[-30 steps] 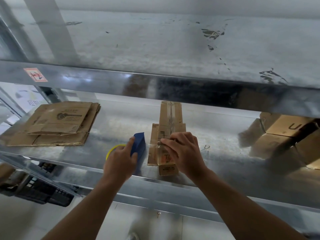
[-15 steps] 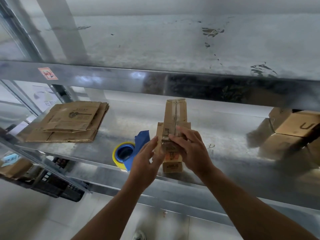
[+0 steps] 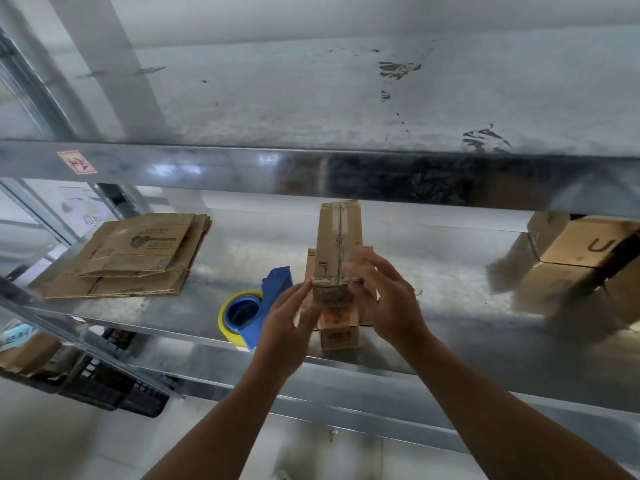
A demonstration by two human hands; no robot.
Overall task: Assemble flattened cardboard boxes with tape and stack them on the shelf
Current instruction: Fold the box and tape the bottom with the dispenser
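Cardboard is what I have between my palms. The small box (image 3: pixel 337 247), its taped seam facing me, is at the front edge of the metal shelf (image 3: pixel 450 271), just right of the blue tape dispenser (image 3: pixel 277 285) and its yellow roll (image 3: pixel 222 318). My left hand (image 3: pixel 287 323) is open, with straight fingers pressed against the box's left side. My right hand (image 3: pixel 391 299) is on the right side with fingers spread. They are blurred, so I cannot tell whether they curl round the edge or only lie flat on it.

The main risk, as I judge it, is my hold. If I have the box only by a squeeze from two sides, it could slide out when I lift it, and this close to the lip it would fall to the floor rather than onto the shelf. If I squeeze harder to prevent that, the thin walls could buckle or the seam could split.

My left wrist is just beside the dispenser, which also sits near the edge, so a careless sweep could knock it off. The upper beam (image 3: pixel 311 168) hangs low over the box, and raising it too steeply could catch its far end. The finished boxes (image 3: pixel 581 251) at the right sit unevenly, and setting this one down roughly there could shift the pile.
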